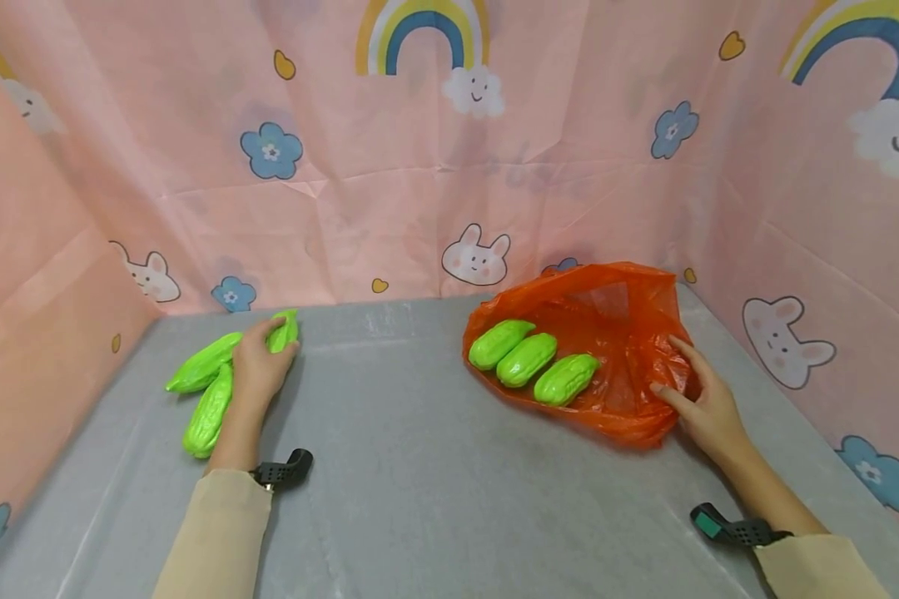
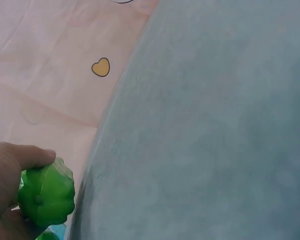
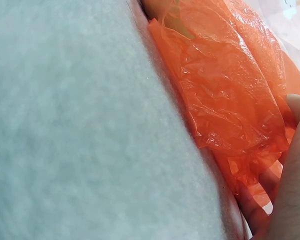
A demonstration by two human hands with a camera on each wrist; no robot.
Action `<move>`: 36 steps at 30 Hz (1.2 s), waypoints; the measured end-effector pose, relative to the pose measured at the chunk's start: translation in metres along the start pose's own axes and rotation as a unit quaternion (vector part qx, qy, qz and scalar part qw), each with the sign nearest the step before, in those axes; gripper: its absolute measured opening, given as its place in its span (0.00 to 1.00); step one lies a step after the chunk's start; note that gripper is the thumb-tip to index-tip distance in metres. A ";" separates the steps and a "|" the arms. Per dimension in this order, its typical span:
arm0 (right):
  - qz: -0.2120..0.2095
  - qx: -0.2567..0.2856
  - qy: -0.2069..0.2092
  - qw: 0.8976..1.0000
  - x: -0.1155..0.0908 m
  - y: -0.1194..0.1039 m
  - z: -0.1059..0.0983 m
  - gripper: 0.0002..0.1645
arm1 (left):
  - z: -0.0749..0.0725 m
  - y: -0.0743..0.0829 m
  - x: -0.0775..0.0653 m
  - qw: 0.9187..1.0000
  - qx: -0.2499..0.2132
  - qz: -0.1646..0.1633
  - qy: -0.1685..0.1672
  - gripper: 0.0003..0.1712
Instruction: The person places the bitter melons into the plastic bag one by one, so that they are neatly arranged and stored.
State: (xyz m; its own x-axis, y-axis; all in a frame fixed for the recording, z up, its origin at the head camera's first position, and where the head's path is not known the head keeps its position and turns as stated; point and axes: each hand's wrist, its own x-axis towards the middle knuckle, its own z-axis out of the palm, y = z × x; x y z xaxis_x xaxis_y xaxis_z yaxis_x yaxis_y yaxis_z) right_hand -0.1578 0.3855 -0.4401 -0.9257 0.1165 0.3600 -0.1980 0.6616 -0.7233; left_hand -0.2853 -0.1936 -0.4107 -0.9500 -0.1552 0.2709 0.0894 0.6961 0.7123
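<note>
At the left of the head view, my left hand [image 1: 258,363] grips a ribbed green bitter melon [image 1: 283,331]. The left wrist view shows that melon's lobed end [image 2: 47,195] under the thumb. Two more bitter melons, one upper [image 1: 204,363] and one lower [image 1: 210,412], lie beside this hand. To the right, an orange plastic bag [image 1: 622,333] gapes open with three bitter melons [image 1: 526,360] inside its mouth. My right hand [image 1: 712,412] holds the bag's right end, thumb on the near side. In the right wrist view, fingers [image 3: 252,207] show partly behind the crumpled plastic.
Grey cloth covers the table [image 1: 389,466]. A pink printed curtain [image 1: 345,216] rises at the back and both sides. Each wrist wears a dark strap, the left one [image 1: 285,471] and the right one [image 1: 737,526].
</note>
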 end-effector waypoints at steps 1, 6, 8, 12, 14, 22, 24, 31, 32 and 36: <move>0.001 0.001 0.000 1.000 0.000 0.000 0.000 0.45 | 0.000 0.001 0.001 1.000 -0.002 0.003 -0.001 0.29; -0.003 0.006 0.003 1.000 0.000 0.003 0.001 0.45 | -0.002 0.010 0.003 1.000 -0.018 0.009 -0.004 0.29; -0.005 0.006 0.001 1.000 0.001 0.003 0.001 0.45 | -0.002 0.016 0.002 1.000 -0.026 0.007 -0.003 0.29; 0.001 0.000 0.000 1.000 0.001 0.004 0.000 0.45 | -0.002 0.030 0.003 0.999 -0.043 0.022 -0.001 0.29; 0.004 -0.004 0.001 1.000 0.001 0.004 -0.001 0.45 | -0.001 0.037 0.003 0.998 -0.046 0.036 -0.005 0.29; -0.004 -0.001 0.001 1.000 0.000 0.003 0.000 0.45 | 0.001 0.065 -0.001 0.996 -0.038 0.070 -0.035 0.29; -0.005 0.002 0.002 1.000 0.001 0.002 0.001 0.45 | 0.002 0.073 -0.002 0.995 -0.034 0.079 -0.042 0.29; -0.001 0.002 -0.003 1.000 0.003 0.000 0.000 0.44 | 0.010 0.097 -0.002 0.992 -0.041 0.102 -0.066 0.29; -0.001 0.002 -0.003 1.000 0.003 0.000 0.000 0.44 | 0.012 0.101 -0.002 0.991 -0.045 0.106 -0.070 0.29; -0.002 0.004 -0.002 1.000 0.002 0.001 -0.001 0.44 | 0.021 0.118 -0.001 0.987 -0.063 0.124 -0.079 0.29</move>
State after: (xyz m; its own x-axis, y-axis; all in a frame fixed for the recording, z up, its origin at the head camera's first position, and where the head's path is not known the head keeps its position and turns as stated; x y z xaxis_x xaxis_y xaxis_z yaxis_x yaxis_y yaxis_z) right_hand -0.1592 0.3872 -0.4398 -0.9261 0.1119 0.3603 -0.2038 0.6554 -0.7273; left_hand -0.2799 -0.0964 -0.3411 -0.9283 0.1278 0.3493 0.3520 0.6051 0.7141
